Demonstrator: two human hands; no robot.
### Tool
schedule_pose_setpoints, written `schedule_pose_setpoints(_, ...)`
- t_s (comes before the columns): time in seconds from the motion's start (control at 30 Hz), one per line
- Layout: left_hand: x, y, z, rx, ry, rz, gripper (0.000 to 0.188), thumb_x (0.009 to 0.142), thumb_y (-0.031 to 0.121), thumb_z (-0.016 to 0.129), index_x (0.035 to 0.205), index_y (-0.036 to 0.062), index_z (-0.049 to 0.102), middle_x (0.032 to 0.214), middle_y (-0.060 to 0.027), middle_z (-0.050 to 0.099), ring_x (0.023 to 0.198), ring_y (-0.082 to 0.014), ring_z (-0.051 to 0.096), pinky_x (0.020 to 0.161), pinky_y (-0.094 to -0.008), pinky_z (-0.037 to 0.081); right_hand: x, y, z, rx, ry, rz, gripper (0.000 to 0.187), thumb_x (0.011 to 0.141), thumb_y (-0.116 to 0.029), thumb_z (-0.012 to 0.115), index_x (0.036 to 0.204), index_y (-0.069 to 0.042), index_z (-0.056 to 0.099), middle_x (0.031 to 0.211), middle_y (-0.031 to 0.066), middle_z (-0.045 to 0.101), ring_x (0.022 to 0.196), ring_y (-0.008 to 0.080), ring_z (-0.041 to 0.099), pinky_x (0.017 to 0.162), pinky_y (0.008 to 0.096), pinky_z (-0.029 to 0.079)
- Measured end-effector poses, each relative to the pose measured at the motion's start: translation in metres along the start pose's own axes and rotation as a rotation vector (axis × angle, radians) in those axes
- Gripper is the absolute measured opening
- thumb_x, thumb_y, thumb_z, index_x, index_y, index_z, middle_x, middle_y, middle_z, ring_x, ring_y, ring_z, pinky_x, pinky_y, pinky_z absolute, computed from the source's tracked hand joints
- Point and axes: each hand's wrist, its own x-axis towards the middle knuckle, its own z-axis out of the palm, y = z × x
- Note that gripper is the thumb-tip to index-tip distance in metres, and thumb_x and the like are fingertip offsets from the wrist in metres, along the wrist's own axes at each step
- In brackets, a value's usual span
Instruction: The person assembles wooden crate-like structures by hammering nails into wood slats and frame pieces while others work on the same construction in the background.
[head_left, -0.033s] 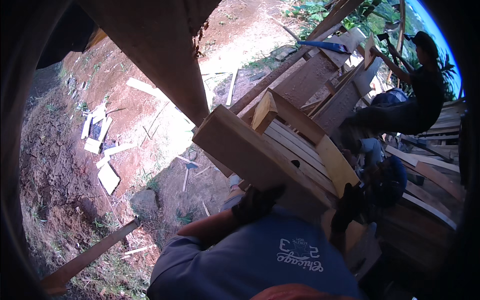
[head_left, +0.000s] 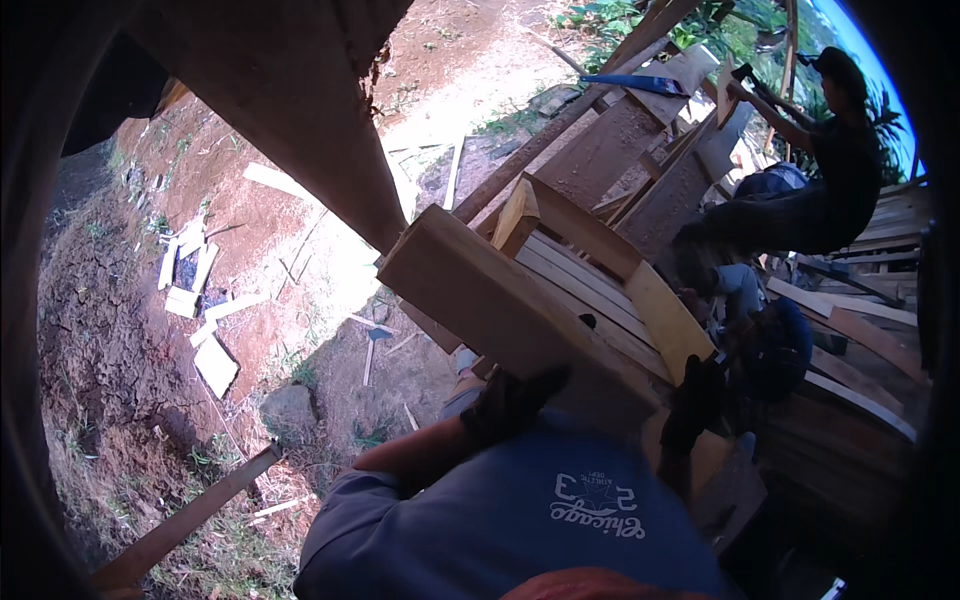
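Note:
My left hand (head_left: 516,402), in a dark glove, lies with its fingers stretched along the near side of a thick wooden beam (head_left: 500,305), close to my chest. The beam slants from upper left to lower right before me. My right hand (head_left: 695,398), also gloved, is closed at the near end of a pale yellow board (head_left: 668,318). Something small shows by its fingertips, too dim to name. Beyond the beam, slats (head_left: 590,287) lie between boards, and a short wood block (head_left: 516,217) stands at the far end.
A large dark post (head_left: 290,110) comes down at upper left. At right, a person in a dark shirt (head_left: 845,150) holds a hammer-like tool (head_left: 745,75); a second person's blue headwear (head_left: 782,350) is near my right hand. A long blue tool (head_left: 635,82) rests on timbers. Wood scraps (head_left: 215,365) litter the ground.
The view has shifted slightly, moving most things a little left. My right hand has risen slightly beside the yellow board. My left hand stays at the beam.

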Motion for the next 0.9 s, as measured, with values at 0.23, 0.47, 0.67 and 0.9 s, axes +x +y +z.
schedule_pose_setpoints(0.23, 0.071, 0.01, 0.014, -0.026, -0.367, 0.025, 0.051, 0.104, 0.028, 0.07, 0.147, 0.0033, 0.059, 0.139, -0.0238, 0.061, 0.123, -0.0386, 0.064, 0.103, -0.0511, 0.054, 0.039, -0.026, -0.028, 1.21, 0.064, 0.559, 0.031, 0.11, -0.02, 0.054, 0.132, -0.002, 0.069, 0.117, 0.0138, 0.073, 0.11, 0.0214, 0.07, 0.097, 0.0369, 0.053)
schedule_pose_setpoints(0.47, 0.131, 0.04, 0.034, -0.29, -0.378, -0.445, 0.042, 0.102, 0.023, 0.071, 0.134, -0.0037, 0.063, 0.128, -0.023, 0.067, 0.12, -0.0352, 0.067, 0.104, -0.0479, 0.054, 0.03, -0.02, -0.016, 1.182, 0.037, 0.628, 0.032, 0.111, -0.018, 0.051, 0.136, -0.003, 0.066, 0.114, 0.0053, 0.07, 0.103, 0.0148, 0.067, 0.087, 0.0304, 0.055)
schedule_pose_setpoints(0.67, 0.143, 0.046, 0.04, -1.509, -0.032, -1.041, 0.035, 0.104, 0.014, 0.068, 0.132, -0.0056, 0.062, 0.122, -0.0172, 0.072, 0.113, -0.0306, 0.069, 0.108, -0.0457, 0.052, 0.04, -0.028, -0.02, 1.739, -0.01, 0.993, 0.028, 0.111, -0.017, 0.05, 0.128, -0.008, 0.07, 0.097, -0.0036, 0.064, 0.08, 0.0017, 0.057, 0.066, 0.0216, 0.047)
schedule_pose_setpoints(0.9, 0.116, 0.033, 0.057, -1.099, -0.05, -0.776, 0.035, 0.107, 0.02, 0.062, 0.134, -0.003, 0.062, 0.125, -0.0197, 0.071, 0.117, -0.029, 0.069, 0.108, -0.0413, 0.051, 0.08, 0.016, -0.051, 1.012, 0.085, 0.452, 0.021, 0.096, -0.016, 0.079, 0.089, -0.003, 0.064, 0.082, 0.0015, 0.062, 0.071, 0.0127, 0.06, 0.068, 0.0305, 0.051)
